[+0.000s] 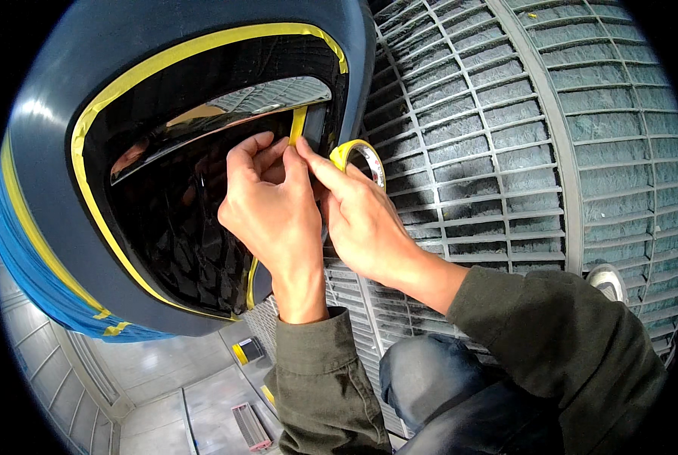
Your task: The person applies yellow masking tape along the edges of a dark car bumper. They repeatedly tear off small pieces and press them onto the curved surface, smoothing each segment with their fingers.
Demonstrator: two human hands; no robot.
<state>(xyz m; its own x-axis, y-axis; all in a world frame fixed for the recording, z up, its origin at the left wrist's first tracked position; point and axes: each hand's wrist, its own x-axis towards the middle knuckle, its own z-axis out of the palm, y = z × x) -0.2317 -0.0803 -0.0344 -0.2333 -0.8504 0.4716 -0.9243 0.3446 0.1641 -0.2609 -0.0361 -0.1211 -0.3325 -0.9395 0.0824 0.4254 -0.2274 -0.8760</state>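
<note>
My left hand (pixel 272 208) is closed, its fingers curled together at the lower end of a short strip of yellow masking tape (pixel 299 124). The strip runs up to the right end of a shiny chrome trim (pixel 278 95) on a glossy black insert (pixel 176 205). Beside it my right hand (pixel 358 216) has its forefinger at the same strip, close to the left fingertips. A roll of yellow masking tape (pixel 340 155) is held in the right hand. What the left fingertips pinch is partly hidden. Yellow tape (pixel 81 136) also borders the insert along its top and left.
A dark blue-grey vehicle body panel (pixel 47 167) surrounds the insert, with blue sheeting (pixel 32 262) taped along its left. Metal floor grating (pixel 483 136) lies to the right, and a shoe (pixel 606 282) rests on it. A red-framed unit (pixel 251 427) is at the lower left.
</note>
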